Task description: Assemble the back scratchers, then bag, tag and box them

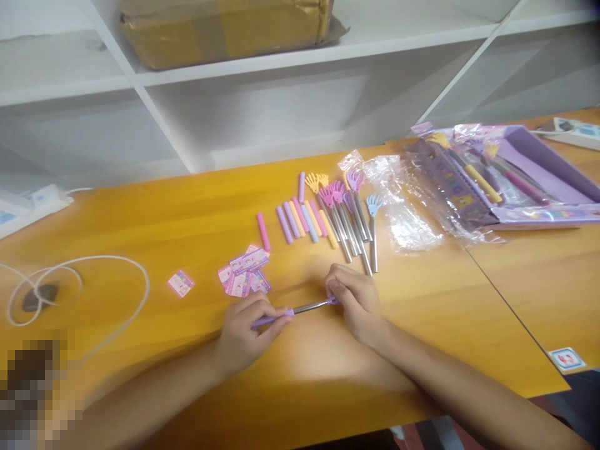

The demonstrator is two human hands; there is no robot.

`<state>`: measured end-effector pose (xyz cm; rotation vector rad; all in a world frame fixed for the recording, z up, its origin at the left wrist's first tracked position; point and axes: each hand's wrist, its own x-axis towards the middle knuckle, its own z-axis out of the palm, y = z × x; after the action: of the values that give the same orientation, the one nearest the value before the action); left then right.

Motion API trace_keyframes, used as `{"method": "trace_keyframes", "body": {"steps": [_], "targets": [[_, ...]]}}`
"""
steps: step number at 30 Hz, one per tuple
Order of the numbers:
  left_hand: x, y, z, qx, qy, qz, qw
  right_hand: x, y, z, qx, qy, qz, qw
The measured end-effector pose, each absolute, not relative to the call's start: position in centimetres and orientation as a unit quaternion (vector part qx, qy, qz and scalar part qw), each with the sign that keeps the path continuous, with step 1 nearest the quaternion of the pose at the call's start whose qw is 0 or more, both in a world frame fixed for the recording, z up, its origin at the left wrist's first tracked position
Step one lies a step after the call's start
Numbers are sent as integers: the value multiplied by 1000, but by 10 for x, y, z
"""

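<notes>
A purple back scratcher [307, 307] with a metal shaft stretches between both hands, low over the wooden table. My left hand [250, 328] is closed round its purple handle sleeve. At the other end, my right hand [354, 300] grips the purple head, which the fingers mostly hide. Beyond the hands lie several metal-shafted back scratchers [344, 215] with yellow, pink, purple and blue hand-shaped heads. Several loose coloured handle sleeves [304, 219] are lined up to their left, with one pink sleeve [263, 232] apart. Printed cards [244, 272] form a small pile nearer my left hand.
Clear plastic bags [398, 203] lie right of the scratchers, against a purple display box [544, 156] holding wrapped ones. A single card [180, 284] and a white cable [147, 281] are on the left. White shelves [300, 112] with a taped carton [225, 31] stand behind the table.
</notes>
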<state>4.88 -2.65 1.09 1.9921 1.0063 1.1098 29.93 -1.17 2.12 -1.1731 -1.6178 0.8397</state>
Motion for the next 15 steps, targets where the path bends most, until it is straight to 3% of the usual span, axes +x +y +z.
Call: {"method": "trace_keyframes", "body": {"steps": [12,15], "targets": [[49,-18,11,726,416,398,376,307,0,26,-506,-683,315,423],[48,-15,10,709,424,386,410,314,4,31,-524,-629,355,452]]}}
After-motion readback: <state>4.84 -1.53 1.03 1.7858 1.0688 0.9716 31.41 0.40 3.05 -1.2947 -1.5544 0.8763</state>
